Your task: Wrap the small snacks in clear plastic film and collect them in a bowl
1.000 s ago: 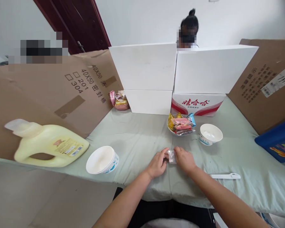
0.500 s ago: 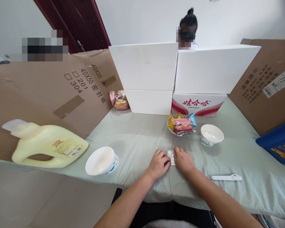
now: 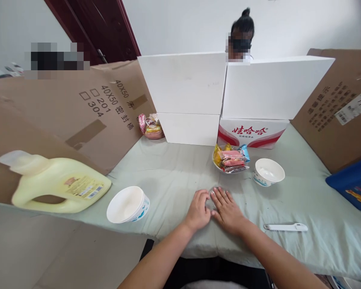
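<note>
Head view shows your left hand (image 3: 199, 209) and right hand (image 3: 227, 208) side by side, touching at the thumbs, on the pale green cloth-covered surface (image 3: 174, 176). Your right hand lies flat, fingers spread and pointing away from you; your left is loosely curled. Between them only a sliver of a small clear packet (image 3: 209, 204) peeks out, so its long axis and which way it points cannot be told, nor whether either hand grips it. Just beyond your hands sit a snack dish (image 3: 231, 159) and a white bowl (image 3: 268, 171); a white spatula (image 3: 285, 227) lies to your right.
</note>
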### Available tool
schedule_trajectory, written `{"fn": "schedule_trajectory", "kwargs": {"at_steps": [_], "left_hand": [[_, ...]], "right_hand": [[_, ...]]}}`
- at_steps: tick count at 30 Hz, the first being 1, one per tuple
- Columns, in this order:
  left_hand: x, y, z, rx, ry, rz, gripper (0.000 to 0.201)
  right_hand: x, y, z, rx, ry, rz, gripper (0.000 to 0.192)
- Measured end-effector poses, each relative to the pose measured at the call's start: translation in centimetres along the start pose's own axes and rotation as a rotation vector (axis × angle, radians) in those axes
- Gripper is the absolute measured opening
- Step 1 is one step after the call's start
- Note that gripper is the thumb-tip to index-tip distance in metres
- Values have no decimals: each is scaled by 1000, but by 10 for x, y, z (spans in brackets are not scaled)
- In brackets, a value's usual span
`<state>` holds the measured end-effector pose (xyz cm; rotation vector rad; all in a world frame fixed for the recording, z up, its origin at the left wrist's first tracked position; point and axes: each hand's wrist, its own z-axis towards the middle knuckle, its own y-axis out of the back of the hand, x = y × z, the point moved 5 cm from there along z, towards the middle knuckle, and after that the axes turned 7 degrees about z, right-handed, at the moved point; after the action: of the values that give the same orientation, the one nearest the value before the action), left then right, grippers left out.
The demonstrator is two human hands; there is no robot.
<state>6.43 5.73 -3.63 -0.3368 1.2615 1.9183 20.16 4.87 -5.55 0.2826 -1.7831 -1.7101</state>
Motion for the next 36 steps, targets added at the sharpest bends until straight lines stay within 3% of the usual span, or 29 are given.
{"fn": "schedule_trajectory", "kwargs": {"at_steps": [3, 6, 10, 15, 17, 20, 22, 23, 26, 28, 33, 36], "left_hand": [[14, 4, 0, -106, 116, -11, 38], [18, 3, 3, -108, 134, -2, 29], [15, 2, 6, -85, 106, -7, 20], [16, 1, 7, -66, 76, 4, 17], [17, -1, 8, -42, 53, 17, 15], [17, -5, 10, 3, 31, 29, 13], [15, -6, 11, 17, 38, 42, 12], [15, -5, 11, 21, 44, 50, 12], [11, -4, 12, 31, 52, 74, 13], [9, -3, 12, 38, 44, 80, 14], [9, -1, 11, 36, 13, 85, 13], [10, -3, 11, 42, -14, 103, 12]], "right_hand": [[-1, 1, 5, 88, -40, 48, 84], [1, 8, 7, 117, -66, 69, 84], [14, 6, -10, 45, -57, 87, 67], [22, 6, -59, -128, 133, 165, 37], [4, 28, -73, -239, 165, 184, 33], [-45, 91, -79, -543, 126, 90, 32], [-83, 135, -73, -753, 20, -34, 29], [-103, 150, -66, -762, -82, -93, 29], [-146, 157, -36, -425, -354, -264, 40], [-156, 147, -22, -253, -403, -300, 45], [-151, 132, -24, -212, -425, -342, 27], [-169, 139, -41, -197, -513, -372, 24]]}}
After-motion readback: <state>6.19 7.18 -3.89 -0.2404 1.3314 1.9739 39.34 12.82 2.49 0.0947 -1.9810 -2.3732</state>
